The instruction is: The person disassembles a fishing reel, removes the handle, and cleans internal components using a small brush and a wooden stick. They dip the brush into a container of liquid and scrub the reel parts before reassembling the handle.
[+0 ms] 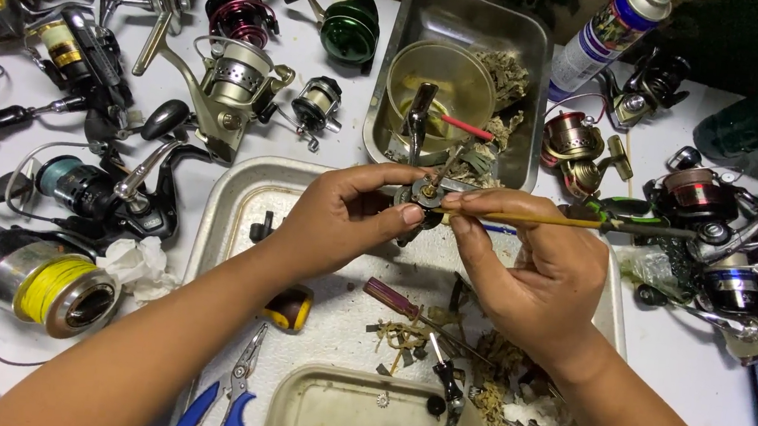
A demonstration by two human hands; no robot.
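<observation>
Pinching a small dark reel part (pixel 424 196) between thumb and fingertips, the left hand (pixel 342 214) holds it above the metal tray (pixel 214 217); the right hand (pixel 529 272), fingers closed on a thin brown stick (pixel 543 220), touches its tip to that part; beyond the tray sits a second pan (pixel 527 89); left of the tray lies a yellow-line reel (pixel 48 285); blue pliers (pixel 230 401) lie at the tray's near left edge.

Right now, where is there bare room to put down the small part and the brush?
Bare tray floor lies under the hands, between the yellow-handled tool and the maroon screwdriver. Bare white table lies right of the right hand. The left side around the yellow-line reel is crowded, as is the debris in the tray.
</observation>
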